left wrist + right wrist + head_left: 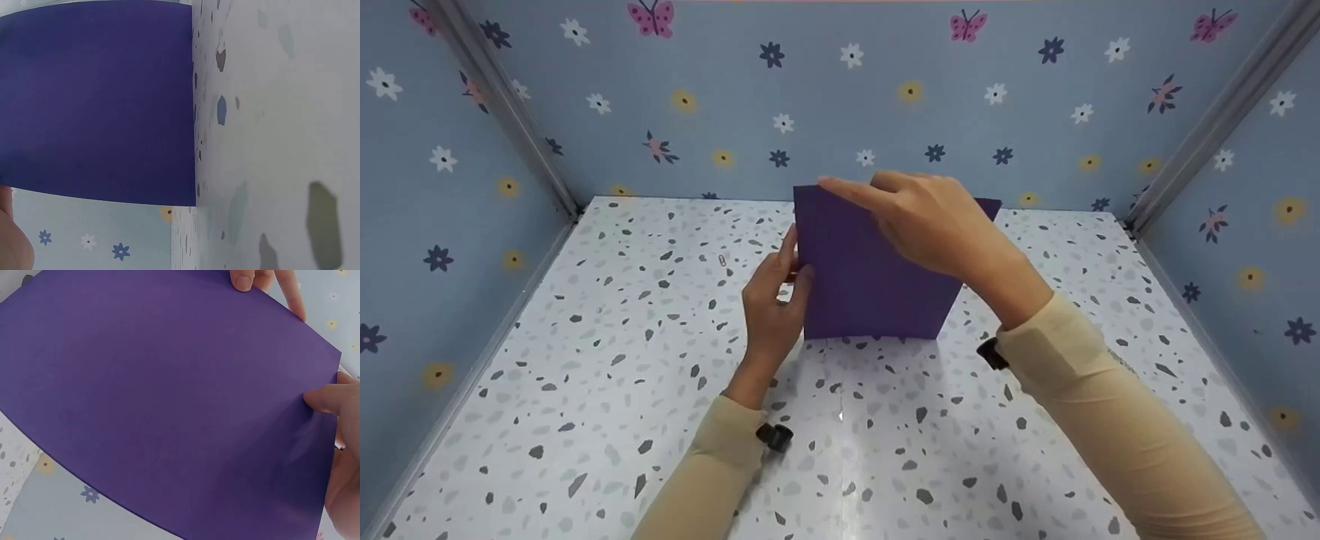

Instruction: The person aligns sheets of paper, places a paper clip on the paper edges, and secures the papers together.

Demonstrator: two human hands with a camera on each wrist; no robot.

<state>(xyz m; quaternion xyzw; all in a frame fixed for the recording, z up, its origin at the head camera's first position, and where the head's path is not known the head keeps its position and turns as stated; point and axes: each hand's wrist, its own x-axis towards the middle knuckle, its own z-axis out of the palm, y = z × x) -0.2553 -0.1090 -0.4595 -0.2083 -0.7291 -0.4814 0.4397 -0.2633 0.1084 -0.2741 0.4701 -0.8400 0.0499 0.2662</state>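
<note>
A stiff purple sheet [877, 285] stands upright, its lower edge meeting the speckled tabletop as far as I can tell. At the sheet's left edge my left hand [775, 304] pinches it, thumb on the near face and fingers behind. My right hand [934, 225] holds the top edge; in the right wrist view its thumb [320, 399] presses the near face while other fingers pass behind. The sheet [101, 107] looks slightly bowed in the left wrist view. Whatever lies behind it is hidden.
A small paper clip [722, 260] lies on the white speckled table [607, 360], left of the sheet. Blue flowered panels [847, 97] rise at the back and on both sides, with grey metal posts [502, 97] at the corners.
</note>
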